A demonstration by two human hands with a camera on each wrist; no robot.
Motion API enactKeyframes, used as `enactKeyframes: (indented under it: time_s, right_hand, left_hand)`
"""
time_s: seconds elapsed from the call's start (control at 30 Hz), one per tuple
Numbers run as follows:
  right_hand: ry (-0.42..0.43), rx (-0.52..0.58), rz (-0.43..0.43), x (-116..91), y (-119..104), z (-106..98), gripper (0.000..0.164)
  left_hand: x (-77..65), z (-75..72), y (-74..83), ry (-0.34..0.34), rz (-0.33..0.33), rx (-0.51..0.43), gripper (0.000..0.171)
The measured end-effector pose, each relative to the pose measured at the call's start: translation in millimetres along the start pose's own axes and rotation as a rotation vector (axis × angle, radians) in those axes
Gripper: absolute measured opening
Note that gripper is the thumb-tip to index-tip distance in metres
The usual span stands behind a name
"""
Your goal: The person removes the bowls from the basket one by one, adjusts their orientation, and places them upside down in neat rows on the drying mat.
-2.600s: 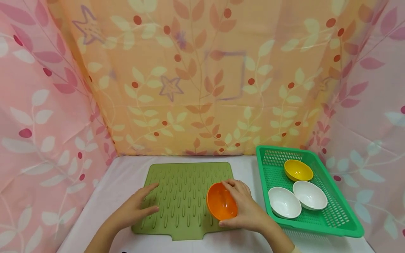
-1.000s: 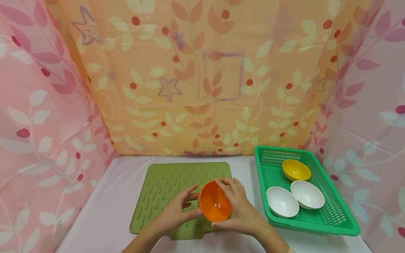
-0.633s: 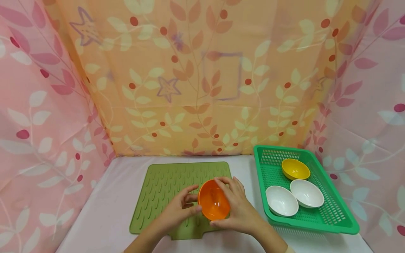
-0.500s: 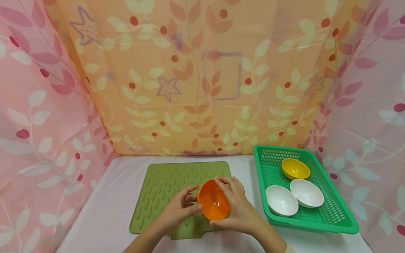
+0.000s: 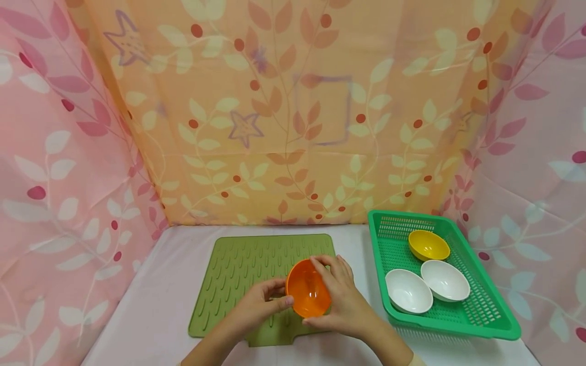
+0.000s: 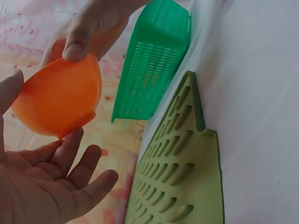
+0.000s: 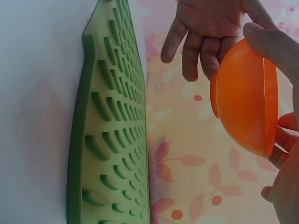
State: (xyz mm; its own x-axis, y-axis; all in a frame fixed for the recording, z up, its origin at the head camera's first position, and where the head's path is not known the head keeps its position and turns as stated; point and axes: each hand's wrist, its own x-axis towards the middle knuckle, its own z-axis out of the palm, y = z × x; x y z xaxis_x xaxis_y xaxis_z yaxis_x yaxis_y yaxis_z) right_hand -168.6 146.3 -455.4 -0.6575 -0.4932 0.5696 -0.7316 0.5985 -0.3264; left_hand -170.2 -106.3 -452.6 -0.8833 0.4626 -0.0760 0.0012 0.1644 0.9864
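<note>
A glossy orange bowl (image 5: 309, 288) is held above the mat, tilted with its hollow toward the head camera. My right hand (image 5: 343, 297) grips its right side, thumb on the near side and fingers round the far rim. On the bowl's left is my left hand (image 5: 258, 307), its thumb at the edge. In the left wrist view, that hand's loosely spread fingers (image 6: 91, 161) lie by the bowl's base, and a fingertip appears to touch it. Beneath both hands lies a green ridged mat (image 5: 242, 264); its near right part is hidden by the hands and bowl.
To the right stands a green perforated basket (image 5: 382, 244). Inside it are a yellow bowl (image 5: 428, 246) and two white bowls, the nearer-left one (image 5: 409, 292) and the other (image 5: 445, 281). White cloth (image 5: 160, 269) covers the table; patterned curtains (image 5: 274, 168) enclose the back and sides.
The left hand came rightward from over the mat to the bowl, and its index finger then drew lower behind it. The right hand carried the orange bowl slightly left. The basket's bowls stayed put.
</note>
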Motion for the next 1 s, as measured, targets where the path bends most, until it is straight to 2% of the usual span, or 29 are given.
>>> enactKeyframes:
  time_s: [0.23,0.4,0.57,0.77,1.0]
  right_hand:
    - [0.002,-0.001,0.011,-1.0,-0.8,2.4,0.124]
    - [0.003,-0.006,0.021,-1.3,-1.7,4.6,0.124]
    - [0.016,0.027,0.025,-2.5,-0.8,5.8,0.120]
    - [0.028,0.068,0.051,-5.3,-0.2,4.3,0.114]
    - [0.009,0.175,0.187,-6.0,-1.5,-4.5,0.108]
  left_hand:
    - [-0.1,1.5,3.1,0.015,-0.015,-0.004,0.060]
    - [1.6,2.1,4.7,0.057,-0.027,-0.024,0.063]
    - [2.1,2.4,5.1,0.132,-0.017,-0.043,0.068]
    - [0.9,-1.1,4.7,0.245,0.080,0.128,0.066]
    - [-0.4,-6.1,8.0,0.321,0.166,0.223,0.068]
